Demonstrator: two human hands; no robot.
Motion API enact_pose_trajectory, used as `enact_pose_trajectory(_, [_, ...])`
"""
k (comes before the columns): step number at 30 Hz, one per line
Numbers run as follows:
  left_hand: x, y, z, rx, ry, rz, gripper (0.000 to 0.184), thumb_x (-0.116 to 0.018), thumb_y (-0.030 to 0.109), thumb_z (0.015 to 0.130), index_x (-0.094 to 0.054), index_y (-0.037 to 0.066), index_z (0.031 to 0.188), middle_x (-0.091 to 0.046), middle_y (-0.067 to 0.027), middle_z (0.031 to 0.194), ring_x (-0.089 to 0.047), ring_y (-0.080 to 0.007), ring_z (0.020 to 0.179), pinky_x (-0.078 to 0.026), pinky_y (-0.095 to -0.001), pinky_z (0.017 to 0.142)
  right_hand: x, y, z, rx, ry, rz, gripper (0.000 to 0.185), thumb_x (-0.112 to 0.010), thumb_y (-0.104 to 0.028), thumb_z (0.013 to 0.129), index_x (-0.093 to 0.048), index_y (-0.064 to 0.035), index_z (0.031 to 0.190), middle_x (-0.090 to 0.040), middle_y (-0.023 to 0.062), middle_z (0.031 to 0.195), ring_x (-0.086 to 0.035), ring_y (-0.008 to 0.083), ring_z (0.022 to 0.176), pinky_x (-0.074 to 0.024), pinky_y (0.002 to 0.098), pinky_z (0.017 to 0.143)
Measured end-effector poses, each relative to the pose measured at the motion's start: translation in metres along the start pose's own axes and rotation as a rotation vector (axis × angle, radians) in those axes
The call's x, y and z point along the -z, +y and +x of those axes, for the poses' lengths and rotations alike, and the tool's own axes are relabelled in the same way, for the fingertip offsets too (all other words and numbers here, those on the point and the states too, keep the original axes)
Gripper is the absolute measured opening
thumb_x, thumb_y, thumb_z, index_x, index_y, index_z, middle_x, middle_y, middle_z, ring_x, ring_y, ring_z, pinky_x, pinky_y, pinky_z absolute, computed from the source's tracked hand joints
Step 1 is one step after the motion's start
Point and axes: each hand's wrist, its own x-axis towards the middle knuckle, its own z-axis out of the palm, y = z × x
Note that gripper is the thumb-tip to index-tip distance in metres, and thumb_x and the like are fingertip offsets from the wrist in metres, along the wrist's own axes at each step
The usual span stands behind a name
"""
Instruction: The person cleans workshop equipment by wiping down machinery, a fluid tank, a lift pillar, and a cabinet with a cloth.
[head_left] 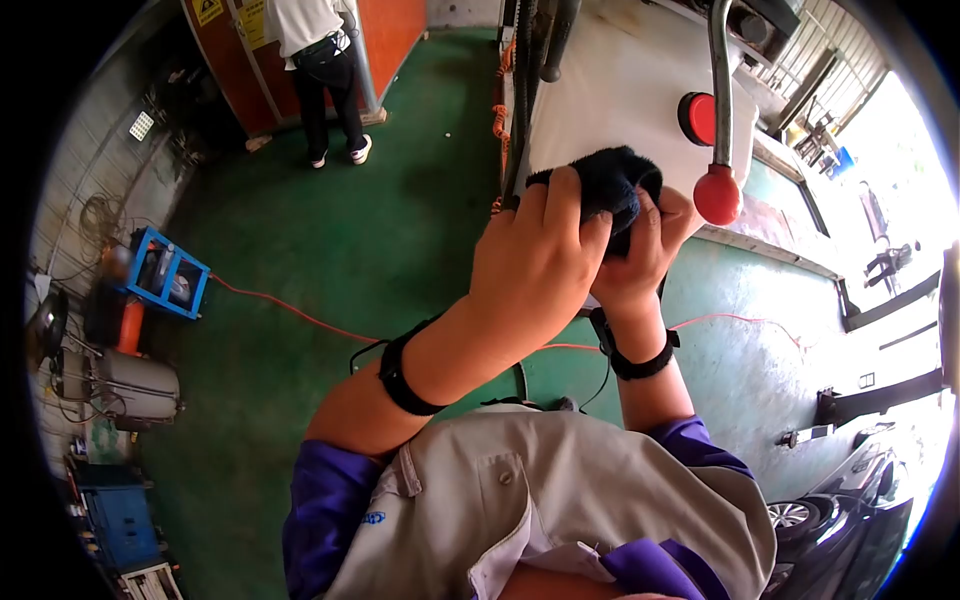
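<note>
Where both hands [535, 260] grip it, dark, fuzzy cloth [605, 185] bunches roundly.

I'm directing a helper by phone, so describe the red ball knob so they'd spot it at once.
Find the large pale surface in the upper right, then the metal lever over its right side. The knob is at the lever's lower end, just right of the right hand. It is a ball, whereas the nearby red disc is flat-faced with a black rim.
</note>
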Motion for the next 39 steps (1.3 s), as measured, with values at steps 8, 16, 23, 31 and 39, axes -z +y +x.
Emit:
enact_pose_trajectory(8, [-0.022, -0.010, -0.012, -0.053, 0.212, -0.158, 0.012, -0.059, 0.012, 0.082, -0.060, 0.002, 0.090, -0.053, -0.0161, 0.094, -0.057, -0.0244, 0.070, -0.045, -0.0324, 0.047, 0.004, 0.003, -0.006, 0.026, -0.054, 0.019, 0.057, -0.063, -0.006, 0.058, -0.060, -0.0018, 0.115, -0.052, 0.0178, 0.102, -0.049, 0.0391, 0.094, -0.0411, 0.0449, 0.083])
enact_pose_trajectory(16, [-0.011, -0.001, 0.009, -0.006, 0.152, 0.081, 0.014, -0.063, 0.011, 0.071, -0.060, 0.005, 0.084, -0.052, -0.0130, 0.090, -0.053, -0.0203, 0.066, -0.042, -0.0305, 0.044, 0.009, 0.001, 0.012, -0.012, -0.142, -0.027, 0.054, -0.066, -0.013, 0.064, -0.062, -0.0040, 0.118, -0.053, 0.0251, 0.112, -0.051, 0.0419, 0.102, -0.0369, 0.0477, 0.093])
enact_pose_trajectory(23, [-0.025, 0.005, -0.007, -0.003, 0.098, 0.156, 0.014, -0.064, 0.015, 0.070, -0.060, 0.006, 0.079, -0.054, -0.0123, 0.091, -0.052, -0.0195, 0.067, -0.038, -0.0281, 0.044, 0.004, 0.008, -0.010, 0.009, -0.096, -0.098, 0.045, -0.069, -0.022, 0.070, -0.064, -0.0026, 0.111, -0.050, 0.0204, 0.110, -0.049, 0.0382, 0.098, -0.0377, 0.0468, 0.088])
enact_pose_trajectory(31, [-0.066, 0.016, -0.074, -0.001, -0.051, 0.096, 0.013, -0.061, 0.008, 0.075, -0.055, 0.002, 0.084, -0.055, -0.0186, 0.101, -0.056, -0.0284, 0.075, -0.048, -0.0362, 0.054, -0.010, 0.032, -0.110, 0.112, -0.028, -0.145, 0.029, -0.067, -0.023, 0.073, -0.061, -0.0044, 0.093, -0.043, 0.0126, 0.102, -0.046, 0.0317, 0.089, -0.0387, 0.0419, 0.081])
enact_pose_trajectory(39, [-0.127, 0.004, -0.190, 0.091, -0.244, -0.197, 0.027, -0.056, 0.008, 0.081, -0.053, -0.006, 0.104, -0.053, -0.0302, 0.109, -0.059, -0.0428, 0.082, -0.051, -0.0492, 0.068, 0.015, 0.016, -0.186, -0.003, -0.448, -0.069, 0.037, -0.064, -0.014, 0.067, -0.062, -0.0140, 0.104, -0.053, 0.0060, 0.105, -0.051, 0.0266, 0.098, -0.0352, 0.0415, 0.086])
